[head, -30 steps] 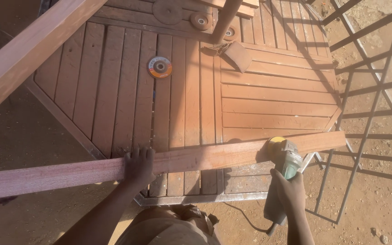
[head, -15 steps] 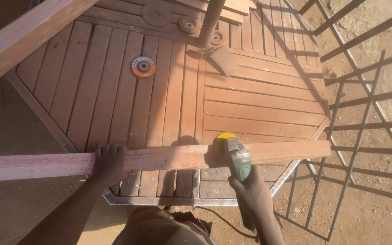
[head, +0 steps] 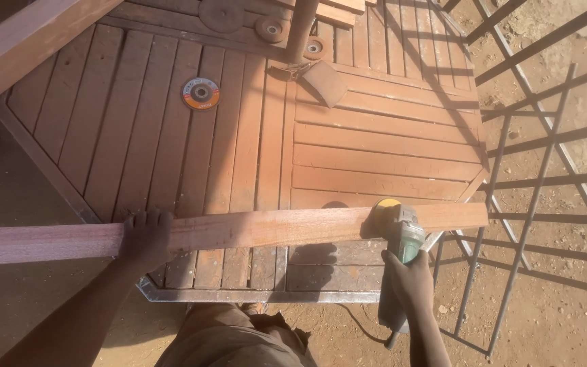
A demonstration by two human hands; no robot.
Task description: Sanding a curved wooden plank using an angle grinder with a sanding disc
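A long reddish wooden plank (head: 266, 228) lies across the near edge of a slatted wooden tabletop (head: 375, 143). My left hand (head: 145, 238) presses down on the plank left of its middle. My right hand (head: 409, 278) grips a green-bodied angle grinder (head: 402, 238). Its yellow-edged disc (head: 385, 207) rests on the plank's top near the right end. The grinder's cord trails down toward the ground behind my wrist.
A spare grinding disc (head: 200, 93) lies on the tabletop at upper left, with more discs (head: 270, 28) near a wooden post (head: 301, 30). A metal grid frame (head: 545, 204) stands to the right over sandy ground. Another plank (head: 28, 47) crosses the top left corner.
The grinder's disc has slid along the plank: left from near the right end, then back toward the right. My left hand has stayed pressed on the plank.
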